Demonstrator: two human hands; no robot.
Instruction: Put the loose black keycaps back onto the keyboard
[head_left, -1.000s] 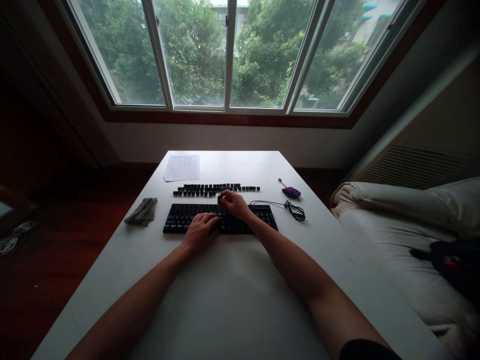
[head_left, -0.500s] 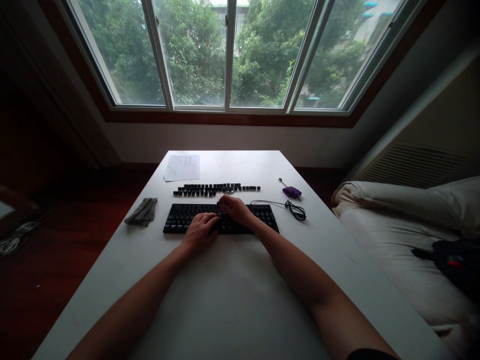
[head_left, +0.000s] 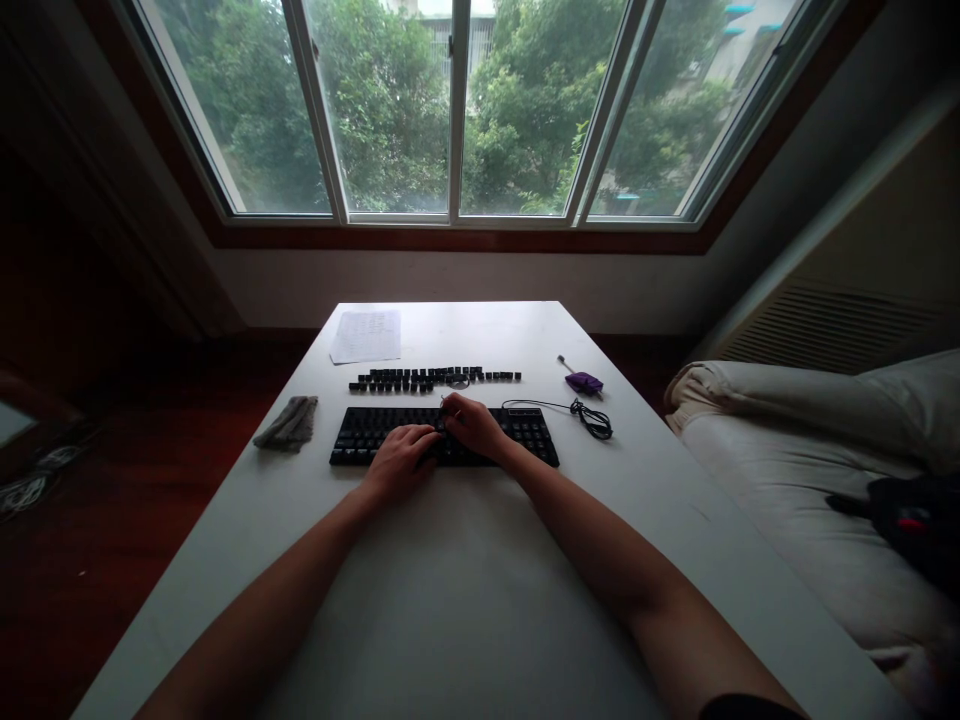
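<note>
1. Keyboard [head_left: 459, 455] lies on the white table [head_left: 465, 570], between the surface's left and right edges.
2. Our left hand [head_left: 401, 462] rests on it, fingers close together, thumb apart.
3. Our right hand [head_left: 474, 425] bends its fingers over the keyboard's far side; we cannot tell what, if anything, they pinch.
4. Black keycaps [head_left: 406, 375] stand in rows nearer the far edge, grey cloth [head_left: 288, 424] by the left edge.

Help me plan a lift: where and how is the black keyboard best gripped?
Grip the keyboard by its two short ends, probably, coming from left and right: it lies flat and crosswise, both ends uncovered, while the left hand and right hand cover parts of its middle.
</note>
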